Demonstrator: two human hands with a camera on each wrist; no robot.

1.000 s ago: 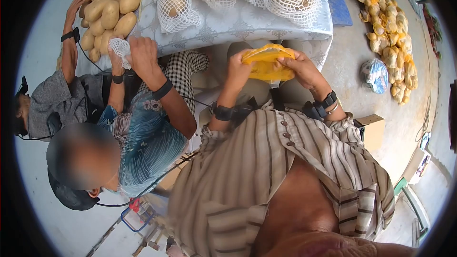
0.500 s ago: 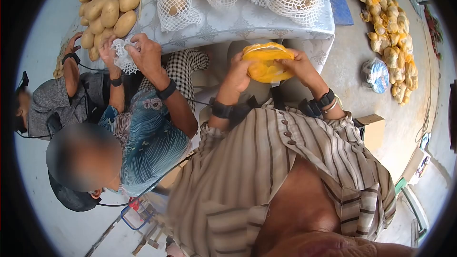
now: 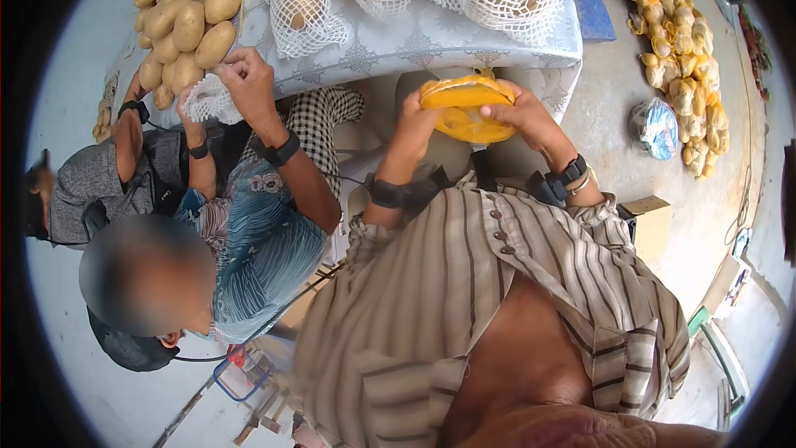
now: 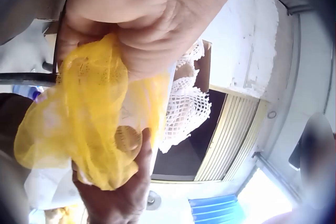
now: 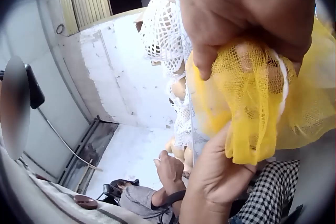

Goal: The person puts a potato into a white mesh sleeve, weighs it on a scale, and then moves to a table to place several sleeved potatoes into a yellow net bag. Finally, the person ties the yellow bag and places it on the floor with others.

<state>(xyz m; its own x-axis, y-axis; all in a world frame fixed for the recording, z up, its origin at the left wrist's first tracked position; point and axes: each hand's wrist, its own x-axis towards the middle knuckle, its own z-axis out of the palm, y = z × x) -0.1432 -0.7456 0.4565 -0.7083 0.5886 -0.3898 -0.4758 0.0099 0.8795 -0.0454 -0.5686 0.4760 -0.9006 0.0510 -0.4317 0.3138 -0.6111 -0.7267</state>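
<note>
A yellow mesh bag (image 3: 469,112) is stretched between the two hands in front of the table's near edge. My left hand (image 3: 414,126) grips its left side, and my right hand (image 3: 531,116) pinches the right side, thumb on top. In the left wrist view, the bag (image 4: 97,113) hangs in folds below my left hand (image 4: 142,19), with my right hand (image 4: 115,198) beneath. A white cord edge runs along the bag (image 5: 247,98) in the right wrist view, under my right hand (image 5: 247,14). Some fingers are hidden by the mesh.
The patterned table (image 3: 414,46) holds fruits in white foam nets (image 3: 507,4) and a pile of bare fruits (image 3: 189,25). At left, a person (image 3: 265,232) handles a white foam net (image 3: 211,101). Yellow-netted fruits (image 3: 692,75) lie on the floor at right.
The bag's mouth has narrowed and its lower part bulges more, while both hands stay at its sides. The neighbouring person's hands and foam net have shifted slightly.
</note>
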